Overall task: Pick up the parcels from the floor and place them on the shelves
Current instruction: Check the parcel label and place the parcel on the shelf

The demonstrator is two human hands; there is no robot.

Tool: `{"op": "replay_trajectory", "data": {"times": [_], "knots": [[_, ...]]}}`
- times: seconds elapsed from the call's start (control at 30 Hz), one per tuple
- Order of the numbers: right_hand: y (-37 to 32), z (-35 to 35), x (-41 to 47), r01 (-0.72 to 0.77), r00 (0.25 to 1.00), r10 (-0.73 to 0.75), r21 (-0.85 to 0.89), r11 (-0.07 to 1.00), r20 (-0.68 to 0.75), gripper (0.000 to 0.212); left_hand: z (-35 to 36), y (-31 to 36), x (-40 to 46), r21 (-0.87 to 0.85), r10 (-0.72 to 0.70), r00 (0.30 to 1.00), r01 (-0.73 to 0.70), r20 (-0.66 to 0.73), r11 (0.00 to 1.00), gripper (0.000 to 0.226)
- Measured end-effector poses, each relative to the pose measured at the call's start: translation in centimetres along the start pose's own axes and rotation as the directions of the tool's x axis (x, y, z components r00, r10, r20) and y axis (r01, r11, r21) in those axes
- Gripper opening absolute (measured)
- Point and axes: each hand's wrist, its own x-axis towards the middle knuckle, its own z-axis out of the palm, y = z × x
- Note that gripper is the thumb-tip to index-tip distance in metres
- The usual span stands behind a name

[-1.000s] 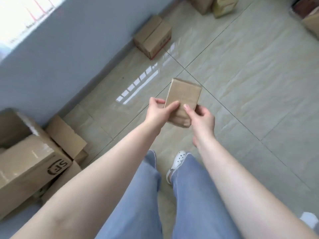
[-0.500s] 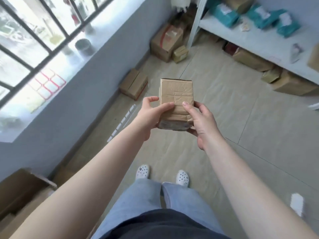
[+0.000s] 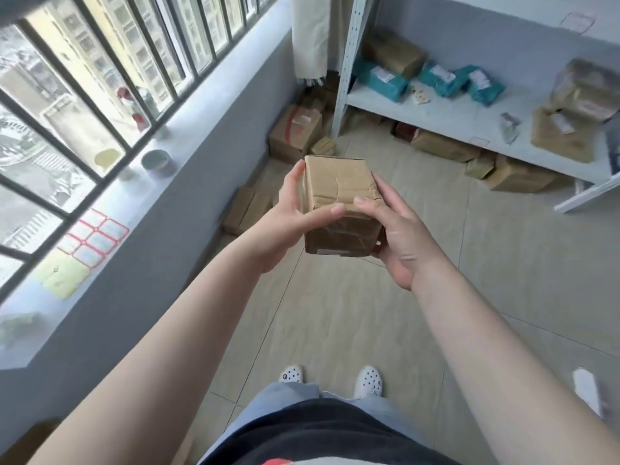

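Note:
A small taped brown cardboard parcel (image 3: 339, 193) is held in front of me at chest height, above the tiled floor. My left hand (image 3: 288, 223) grips its left side with the thumb across the top. My right hand (image 3: 396, 236) grips its right side, thumb on top too. The white metal shelf (image 3: 446, 115) stands ahead to the right, carrying teal bags (image 3: 385, 80), brown boxes and a wrapped parcel (image 3: 583, 92).
More cardboard boxes lie on the floor: one flat box (image 3: 248, 206) by the wall, a big one (image 3: 295, 132) in the corner, several under the shelf (image 3: 516, 176). A window sill (image 3: 110, 209) with cups runs along the left. My white shoes (image 3: 367, 380) stand on open tiles.
My view has risen from the floor toward the shelf and window. The parcel stays in both hands, now held higher and squarer in front of me.

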Motion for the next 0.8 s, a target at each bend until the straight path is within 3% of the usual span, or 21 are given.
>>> {"op": "replay_trajectory", "data": {"times": [0.13,0.3,0.4,0.5,0.63,0.8], "knots": [[-1.0,0.3,-0.4,-0.032,0.999,0.032,0.004,0.999,0.036,0.044,-0.7,0.0,0.0,0.026,0.091,0.993,-0.093,0.07,0.995,0.133],[-1.5,0.2,-0.9,-0.013,0.991,0.034,-0.154,0.988,0.128,0.075,-1.1,0.6,0.1,-0.032,0.06,0.997,-0.062,-0.05,0.998,0.124],[-1.4,0.3,-0.8,0.021,0.997,-0.002,-0.234,0.972,0.078,0.086,-1.3,1.0,-0.1,-0.067,0.037,0.999,-0.039,-0.017,0.997,0.1],[-1.4,0.7,-1.0,0.077,0.995,-0.062,-0.191,0.979,0.082,0.077,-0.8,1.8,-0.8,-0.071,0.058,0.997,-0.055,0.041,0.996,0.065],[-1.6,1.1,-0.9,0.085,0.995,-0.075,-0.147,0.985,0.073,0.074,-0.5,2.3,-1.2,-0.084,-0.008,0.998,0.014,0.061,0.996,0.076],[-1.9,1.1,-0.8,0.007,1.0,-0.006,-0.14,0.99,0.005,0.072,-0.7,2.3,-1.5,0.069,-0.051,0.995,0.046,0.087,0.997,0.096]]}}
